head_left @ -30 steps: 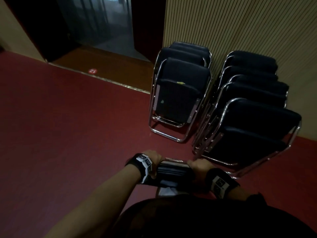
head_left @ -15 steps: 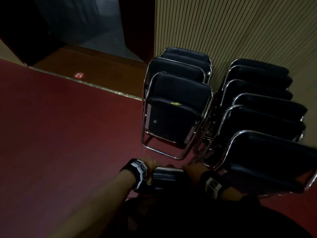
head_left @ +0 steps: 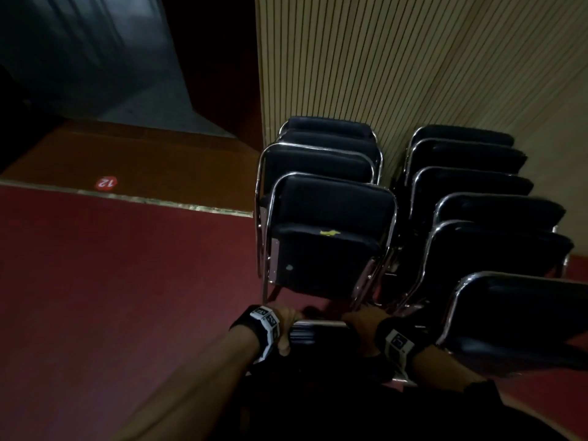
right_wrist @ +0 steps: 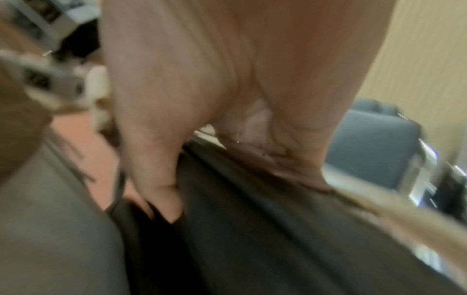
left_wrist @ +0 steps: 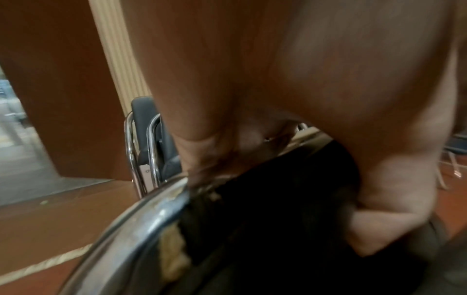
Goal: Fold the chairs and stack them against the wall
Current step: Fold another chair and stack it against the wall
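I carry a folded black chair [head_left: 321, 337] with a chrome frame low in front of me. My left hand [head_left: 286, 323] grips the left end of its top rail, and the left wrist view shows the chair [left_wrist: 265, 229] with the left hand [left_wrist: 290, 119] curled over rail and padding. My right hand [head_left: 366, 319] grips the right end; in the right wrist view the right hand [right_wrist: 227, 119] wraps the chair's [right_wrist: 252, 219] padded edge. Just ahead, two rows of folded chairs lean on the slatted wall [head_left: 413, 74]: the left row [head_left: 331, 237] and the right row [head_left: 493, 243].
Red floor [head_left: 111, 281] spreads to the left. A metal threshold strip [head_left: 165, 203] crosses it before a brown step with a round red sticker [head_left: 106, 182]. A dark doorway [head_left: 206, 58] opens beyond, left of the wall.
I have moved closer to the stacks with the chair in both hands; the two rows now fill more of the view, and the left row stands right ahead of the carried chair.
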{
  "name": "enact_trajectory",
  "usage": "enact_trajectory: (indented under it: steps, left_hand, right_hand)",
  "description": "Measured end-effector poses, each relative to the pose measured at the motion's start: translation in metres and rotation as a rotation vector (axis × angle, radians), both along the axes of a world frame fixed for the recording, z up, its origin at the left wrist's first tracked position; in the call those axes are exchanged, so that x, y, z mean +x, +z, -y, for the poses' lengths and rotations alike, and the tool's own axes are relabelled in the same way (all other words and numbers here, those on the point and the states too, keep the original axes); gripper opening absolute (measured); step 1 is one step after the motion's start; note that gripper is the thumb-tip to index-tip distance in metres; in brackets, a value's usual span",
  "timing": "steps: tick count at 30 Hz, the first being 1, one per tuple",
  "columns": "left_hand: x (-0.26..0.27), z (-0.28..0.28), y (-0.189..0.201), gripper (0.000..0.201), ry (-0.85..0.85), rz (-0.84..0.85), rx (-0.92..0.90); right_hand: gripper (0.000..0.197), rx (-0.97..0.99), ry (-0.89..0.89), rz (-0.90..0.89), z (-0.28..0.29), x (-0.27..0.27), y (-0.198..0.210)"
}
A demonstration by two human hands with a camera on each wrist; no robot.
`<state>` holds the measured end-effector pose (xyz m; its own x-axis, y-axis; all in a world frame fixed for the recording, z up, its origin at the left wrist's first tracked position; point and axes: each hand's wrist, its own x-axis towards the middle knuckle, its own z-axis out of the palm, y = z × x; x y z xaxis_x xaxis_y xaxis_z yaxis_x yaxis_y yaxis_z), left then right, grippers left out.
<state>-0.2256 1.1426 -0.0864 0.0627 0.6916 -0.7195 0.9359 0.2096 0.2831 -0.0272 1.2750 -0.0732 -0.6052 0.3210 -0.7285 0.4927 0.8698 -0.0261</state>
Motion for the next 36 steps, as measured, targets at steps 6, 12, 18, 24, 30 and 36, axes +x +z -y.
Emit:
enact_trajectory:
  steps: [6, 12, 18, 24, 30, 36]
  left_hand:
    - [-0.062, -0.028, -0.011, 0.075, -0.099, -0.027, 0.035]
    - [-0.078, -0.073, -0.016, 0.082, -0.057, -0.019, 0.101]
    - [-0.090, -0.118, -0.023, 0.086, 0.037, -0.199, 0.323]
    - [-0.131, -0.146, -0.017, 0.093, 0.244, -0.286, 0.361]
    - [-0.149, -0.151, -0.020, 0.104, 0.496, -0.141, 0.194]
    - [-0.157, -0.147, -0.038, 0.091, 0.519, -0.092, 0.072]
  right_hand:
    - [0.063, 0.028, -0.041, -0.006, -0.006, -0.051, -0.010]
    - [0.065, 0.005, -0.202, -0.034, -0.054, -0.054, -0.019]
    - [0.081, 0.106, -0.240, -0.098, -0.127, -0.071, -0.031]
    - [0.087, 0.198, -0.172, -0.148, -0.195, -0.112, -0.031]
    - [0.083, 0.334, -0.117, -0.191, -0.249, -0.144, -0.028]
    - [0.097, 0.324, -0.142, -0.145, -0.250, -0.147, -0.038]
